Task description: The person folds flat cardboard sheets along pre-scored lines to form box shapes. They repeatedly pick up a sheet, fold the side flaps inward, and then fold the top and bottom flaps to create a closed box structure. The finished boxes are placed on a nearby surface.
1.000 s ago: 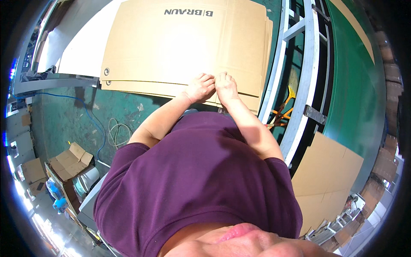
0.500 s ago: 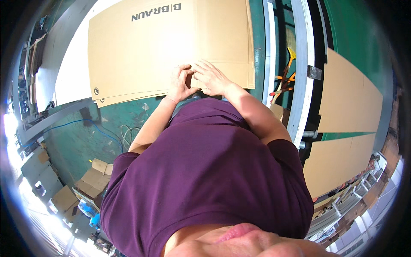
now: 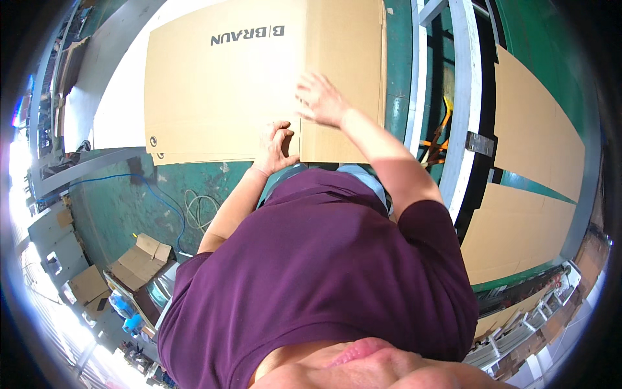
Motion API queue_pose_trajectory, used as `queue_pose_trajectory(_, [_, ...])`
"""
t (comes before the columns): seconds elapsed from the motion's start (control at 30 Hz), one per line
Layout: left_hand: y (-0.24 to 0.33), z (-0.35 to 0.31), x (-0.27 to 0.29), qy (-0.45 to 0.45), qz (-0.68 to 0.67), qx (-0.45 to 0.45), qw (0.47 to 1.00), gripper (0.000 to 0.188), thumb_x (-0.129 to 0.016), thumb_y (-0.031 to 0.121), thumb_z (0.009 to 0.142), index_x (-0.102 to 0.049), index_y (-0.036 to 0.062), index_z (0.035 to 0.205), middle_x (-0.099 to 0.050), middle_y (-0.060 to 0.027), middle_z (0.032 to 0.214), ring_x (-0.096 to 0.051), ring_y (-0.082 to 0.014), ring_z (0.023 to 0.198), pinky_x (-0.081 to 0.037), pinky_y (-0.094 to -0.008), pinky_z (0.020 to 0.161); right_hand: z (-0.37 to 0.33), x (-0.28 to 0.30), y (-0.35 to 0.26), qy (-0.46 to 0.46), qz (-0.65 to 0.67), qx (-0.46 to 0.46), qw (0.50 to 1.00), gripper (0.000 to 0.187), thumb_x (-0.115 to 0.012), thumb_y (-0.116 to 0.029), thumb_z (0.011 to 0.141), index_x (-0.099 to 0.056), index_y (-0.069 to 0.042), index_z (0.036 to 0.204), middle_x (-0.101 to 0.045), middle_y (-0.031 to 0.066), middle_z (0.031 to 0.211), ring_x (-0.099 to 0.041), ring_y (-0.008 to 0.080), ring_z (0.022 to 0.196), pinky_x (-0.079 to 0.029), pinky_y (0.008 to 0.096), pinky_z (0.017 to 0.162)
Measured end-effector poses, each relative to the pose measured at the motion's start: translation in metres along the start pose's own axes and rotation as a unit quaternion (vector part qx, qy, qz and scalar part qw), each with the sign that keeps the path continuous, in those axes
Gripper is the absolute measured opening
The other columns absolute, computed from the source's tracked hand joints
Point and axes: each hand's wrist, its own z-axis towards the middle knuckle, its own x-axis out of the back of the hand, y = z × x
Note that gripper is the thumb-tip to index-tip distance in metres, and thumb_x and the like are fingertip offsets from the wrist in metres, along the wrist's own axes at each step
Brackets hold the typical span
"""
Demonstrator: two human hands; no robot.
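A stack of flat brown cardboard sheets (image 3: pixel 214 97) lies before me, with dark print near its far edge and crease lines on its right part. My left hand (image 3: pixel 275 149) is at the near edge of the top sheet, beside a short slot. Its fingers are curled and its thumb lies close to the edge, so it grips the cardboard there; the fingertips' underside is hidden. Farther off and to the right, my right hand (image 3: pixel 321 100) hovers over the sheet with fingers apart, slightly blurred, holding nothing visible.
To the right runs a grey metal frame (image 3: pixel 465 97), with yellow and orange tools (image 3: pixel 446 120) behind its rail. More cardboard panels (image 3: pixel 534 123) lie beyond it on a green surface. A blue hose (image 3: pixel 152 188) crosses the green floor at left, near an open carton (image 3: pixel 139 259).
My right hand has lifted off the near edge beside my left hand and moved away from me, over the sheet. The left hand stays at the edge; the whole view has shifted slightly.
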Motion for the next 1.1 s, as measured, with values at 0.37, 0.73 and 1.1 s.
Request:
queue_pose_trajectory(0.37, [0.003, -0.004, -0.003, -0.002, -0.020, 0.046, 0.999, 0.062, -0.083, 0.024, 0.051, -0.058, 0.0056, 0.105, -0.051, -0.0147, 0.122, -0.046, -0.0358, 0.113, -0.039, -0.0472, 0.096, 0.047, 0.005, 0.042, 0.004, -0.046, 0.024, 0.999, 0.021, -0.068, -0.025, 0.077, -0.062, -0.009, 0.065, -0.057, 0.0046, 0.080, -0.053, 0.0216, 0.091, -0.037, 0.0414, 0.093])
queue_pose_trajectory(0.73, [0.009, 0.009, 0.005, -0.004, -0.052, 0.043, 0.998, 0.063, -0.080, 0.020, 0.050, -0.056, 0.0073, 0.106, -0.050, -0.0114, 0.119, -0.045, -0.0328, 0.113, -0.036, -0.0454, 0.098, 0.026, -0.022, 0.045, -0.034, 0.027, -0.026, 0.999, 0.019, -0.072, -0.019, 0.072, -0.059, -0.006, 0.066, -0.053, 0.0091, 0.083, -0.050, 0.0305, 0.096, -0.037, 0.0473, 0.097])
queue_pose_trajectory(1.1, [0.012, 0.010, 0.007, -0.014, -0.034, 0.069, 0.997, 0.064, -0.079, 0.019, 0.050, -0.056, 0.0083, 0.108, -0.049, -0.0118, 0.122, -0.045, -0.0326, 0.116, -0.035, -0.0440, 0.100, 0.008, -0.020, 0.038, -0.055, 0.069, -0.050, 0.995, 0.022, -0.072, -0.021, 0.075, -0.058, -0.005, 0.084, -0.054, 0.0135, 0.099, -0.047, 0.0372, 0.111, -0.034, 0.0500, 0.104])
